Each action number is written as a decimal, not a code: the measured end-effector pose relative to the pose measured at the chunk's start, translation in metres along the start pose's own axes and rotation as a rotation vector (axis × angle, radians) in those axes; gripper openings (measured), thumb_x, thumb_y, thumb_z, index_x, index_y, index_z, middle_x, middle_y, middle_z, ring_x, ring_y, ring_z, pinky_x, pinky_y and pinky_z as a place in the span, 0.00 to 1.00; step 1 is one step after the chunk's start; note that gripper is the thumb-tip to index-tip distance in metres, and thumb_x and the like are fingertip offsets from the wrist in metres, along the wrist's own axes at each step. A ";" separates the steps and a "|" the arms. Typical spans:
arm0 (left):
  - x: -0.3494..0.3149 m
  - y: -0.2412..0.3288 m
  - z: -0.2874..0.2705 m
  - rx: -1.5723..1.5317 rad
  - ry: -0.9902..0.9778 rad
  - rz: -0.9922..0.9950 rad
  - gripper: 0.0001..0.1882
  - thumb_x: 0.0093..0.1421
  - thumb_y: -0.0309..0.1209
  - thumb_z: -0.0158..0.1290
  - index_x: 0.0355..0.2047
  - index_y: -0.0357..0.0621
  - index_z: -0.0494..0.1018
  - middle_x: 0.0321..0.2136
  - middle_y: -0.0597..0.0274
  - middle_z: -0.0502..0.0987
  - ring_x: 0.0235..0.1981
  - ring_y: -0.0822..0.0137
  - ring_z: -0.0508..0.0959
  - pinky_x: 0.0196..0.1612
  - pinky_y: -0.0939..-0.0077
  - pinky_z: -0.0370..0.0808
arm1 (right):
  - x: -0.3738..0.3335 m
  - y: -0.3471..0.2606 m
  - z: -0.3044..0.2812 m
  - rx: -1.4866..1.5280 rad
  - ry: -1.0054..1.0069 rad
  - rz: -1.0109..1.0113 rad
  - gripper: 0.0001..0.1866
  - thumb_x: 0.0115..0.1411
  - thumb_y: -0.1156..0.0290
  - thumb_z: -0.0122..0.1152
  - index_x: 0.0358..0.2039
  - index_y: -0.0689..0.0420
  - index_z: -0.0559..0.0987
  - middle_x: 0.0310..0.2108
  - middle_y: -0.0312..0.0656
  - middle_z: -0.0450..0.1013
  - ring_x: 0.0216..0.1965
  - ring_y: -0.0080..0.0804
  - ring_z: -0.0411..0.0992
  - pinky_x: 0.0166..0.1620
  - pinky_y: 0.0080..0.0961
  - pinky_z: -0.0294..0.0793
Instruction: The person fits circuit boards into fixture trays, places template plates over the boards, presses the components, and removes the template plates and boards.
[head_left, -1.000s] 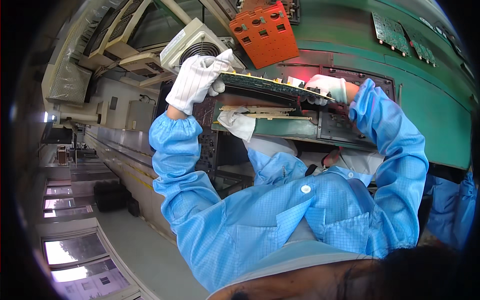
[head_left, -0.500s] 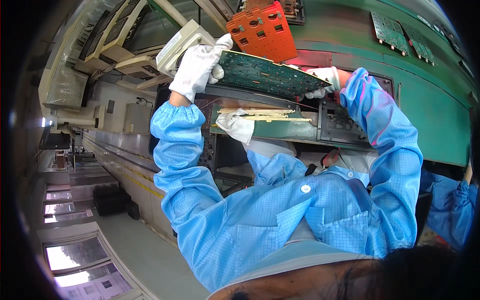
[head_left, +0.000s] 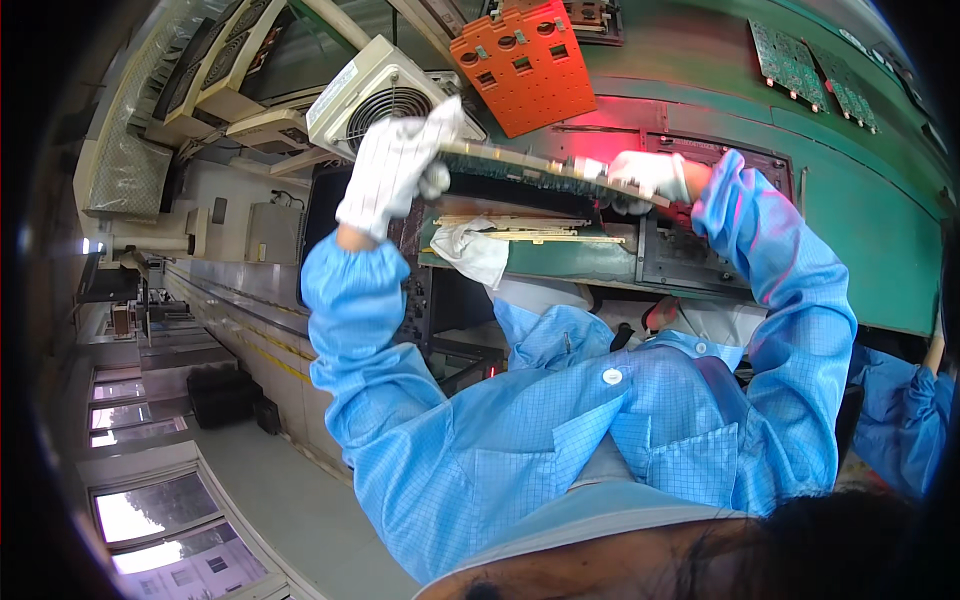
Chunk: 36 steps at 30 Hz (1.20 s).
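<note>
Between my two white-gloved hands I hold a circuit board [head_left: 545,168], turned nearly edge-on, so only a narrow strip of its faces shows. My left hand [head_left: 395,165] is closed on its left end, with fingertips curled under the edge. At the other end my right hand [head_left: 650,175] grips the board, its fingers partly below it. Beneath the board, several thin cream-coloured strips [head_left: 530,230] lie on a green surface. A crumpled white cloth [head_left: 470,252] rests over their left ends. Red light falls around my right hand.
Behind my left hand stands a fan in a pale housing [head_left: 385,105]. An orange perforated plate [head_left: 525,70] leans beyond the board. Black fixture frames [head_left: 690,245] sit under my right arm. Green circuit boards [head_left: 785,60] lie at the far right. Another person's blue sleeve [head_left: 895,410] shows at right.
The board has tilted from showing its broad green underside to nearly edge-on. My left hand has shifted slightly down, uncovering more of the fan; my right hand has moved slightly right.
</note>
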<state>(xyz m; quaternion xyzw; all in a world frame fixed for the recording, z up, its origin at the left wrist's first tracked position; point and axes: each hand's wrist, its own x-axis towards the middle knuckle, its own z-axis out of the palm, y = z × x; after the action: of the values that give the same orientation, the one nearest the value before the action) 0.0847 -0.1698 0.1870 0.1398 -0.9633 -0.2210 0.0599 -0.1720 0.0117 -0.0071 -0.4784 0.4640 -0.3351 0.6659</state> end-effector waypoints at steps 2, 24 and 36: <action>-0.022 0.023 0.008 -0.289 0.045 -0.378 0.21 0.60 0.45 0.48 0.25 0.37 0.74 0.11 0.60 0.71 0.08 0.76 0.68 0.14 0.84 0.63 | -0.003 -0.015 0.034 -0.468 0.263 -0.019 0.16 0.53 0.65 0.46 0.24 0.67 0.73 0.19 0.50 0.69 0.22 0.38 0.68 0.32 0.32 0.69; 0.010 0.077 0.232 -0.354 0.005 -0.234 0.27 0.55 0.40 0.54 0.50 0.36 0.63 0.37 0.41 0.75 0.41 0.53 0.76 0.46 0.67 0.73 | -0.152 -0.067 -0.019 -1.331 1.406 -0.886 0.13 0.46 0.84 0.58 0.34 0.58 0.73 0.29 0.41 0.72 0.29 0.31 0.72 0.31 0.23 0.71; 0.054 0.086 0.266 -0.087 -0.004 -0.329 0.27 0.53 0.48 0.51 0.36 0.31 0.70 0.28 0.38 0.75 0.35 0.42 0.75 0.40 0.57 0.72 | -0.108 -0.005 -0.161 -1.527 1.272 -0.138 0.15 0.48 0.68 0.58 0.38 0.56 0.70 0.36 0.46 0.69 0.42 0.46 0.68 0.42 0.37 0.70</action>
<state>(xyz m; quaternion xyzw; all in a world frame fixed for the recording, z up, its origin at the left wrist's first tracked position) -0.0354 -0.0028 -0.0102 0.2924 -0.9172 -0.2694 0.0268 -0.3604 0.0538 0.0116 -0.5358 0.7970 -0.1787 -0.2138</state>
